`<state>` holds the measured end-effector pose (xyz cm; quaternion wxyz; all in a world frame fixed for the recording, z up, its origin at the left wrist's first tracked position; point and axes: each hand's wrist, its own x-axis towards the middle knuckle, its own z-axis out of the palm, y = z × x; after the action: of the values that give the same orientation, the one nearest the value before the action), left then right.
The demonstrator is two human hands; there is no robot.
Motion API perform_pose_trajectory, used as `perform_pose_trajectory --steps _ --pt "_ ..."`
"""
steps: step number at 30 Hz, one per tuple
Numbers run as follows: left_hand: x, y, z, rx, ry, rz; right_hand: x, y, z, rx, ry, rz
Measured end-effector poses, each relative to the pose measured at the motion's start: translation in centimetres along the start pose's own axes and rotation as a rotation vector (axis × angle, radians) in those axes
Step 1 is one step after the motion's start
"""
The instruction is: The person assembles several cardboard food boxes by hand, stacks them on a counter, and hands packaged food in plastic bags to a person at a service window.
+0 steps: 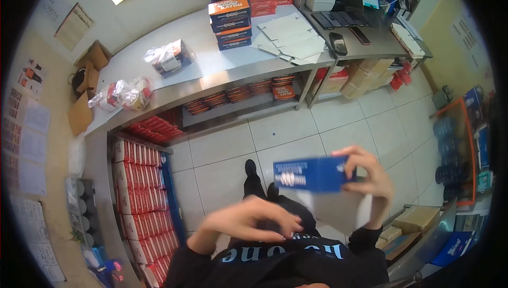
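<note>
- Box (312, 174), blue, flat, gripped in right hand (373, 182), fingers curled over its far end, held above floor tiles.
- Left hand (254, 219) open, fingers spread, empty, just below and left of box, not touching.
- Steel counter (211, 57) well beyond both hands, stacked boxes (230, 15) on it.
</note>
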<state>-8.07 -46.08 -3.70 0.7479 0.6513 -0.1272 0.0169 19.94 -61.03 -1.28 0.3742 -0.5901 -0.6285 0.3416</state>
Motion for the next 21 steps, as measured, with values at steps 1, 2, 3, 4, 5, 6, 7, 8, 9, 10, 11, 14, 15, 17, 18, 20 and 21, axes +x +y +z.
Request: perform_pose_trajectory --steps 1,2,3,4,5,6,7,8,9,10,11,14,15,17,18,20,21 --pt "0.8 0.9 -0.9 0.294 0.086 0.042 -0.1 -0.5 0.4 0.012 -0.001 0.007" --pt "1.4 2.0 -1.8 0.595 0.199 0.050 0.9 -1.1 1.4 0.123 -0.153 -0.171" --pt "2.5 2.4 -1.0 0.815 0.267 0.010 1.8 -2.0 2.1 0.212 -0.300 -0.357" --pt "3.4 2.7 -0.1 1.029 0.326 -0.052 2.7 -1.9 2.8 0.245 -0.469 -0.390" --pt "3.3 0.9 0.1 0.617 0.202 -0.025 2.3 -1.6 3.0 0.226 -0.473 -0.404" --pt "3.3 -0.3 -0.2 0.206 0.068 -0.003 1.8 -0.5 3.3 0.606 -0.295 -0.255" --pt "2.4 -0.9 -0.5 0.225 0.068 0.005 1.5 0.2 3.3 0.978 -0.107 -0.096" --pt "1.9 -1.3 -1.1 0.078 0.257 0.017 0.7 0.6 2.7 1.079 -0.015 -0.135" --pt "1.5 -1.7 -1.6 -0.067 0.458 0.029 0.1 0.4 2.9 1.064 -0.002 -0.139" --pt "2.0 -2.0 -1.7 0.012 0.513 0.039 -0.5 -0.2 3.7 0.750 0.021 -0.053" --pt "2.4 -2.0 -1.6 0.099 0.579 0.039 -0.6 -1.0 4.8 0.457 0.036 0.035" --pt "2.7 -0.8 -0.5 0.829 0.588 -0.091 0.9 -3.4 4.8 -0.214 -0.014 -0.194" --pt "2.3 -0.8 -1.2 0.830 0.578 -0.087 0.7 -3.2 3.8 -0.438 -0.127 -0.263" --pt "1.8 -0.5 -2.1 0.651 0.276 -0.070 -0.1 -1.1 3.2 -0.390 0.101 -0.475" --pt "2.1 -0.5 -1.0 0.632 0.301 -0.098 -0.3 -1.9 3.8 -0.280 0.118 -0.568" --pt "3.4 -1.6 1.2 0.532 0.411 -0.062 0.2 -4.7 5.3 -0.197 0.020 -0.663" --pt "3.6 -1.9 1.7 0.438 0.513 -0.025 0.2 -5.7 6.3 -0.156 0.000 -0.628"
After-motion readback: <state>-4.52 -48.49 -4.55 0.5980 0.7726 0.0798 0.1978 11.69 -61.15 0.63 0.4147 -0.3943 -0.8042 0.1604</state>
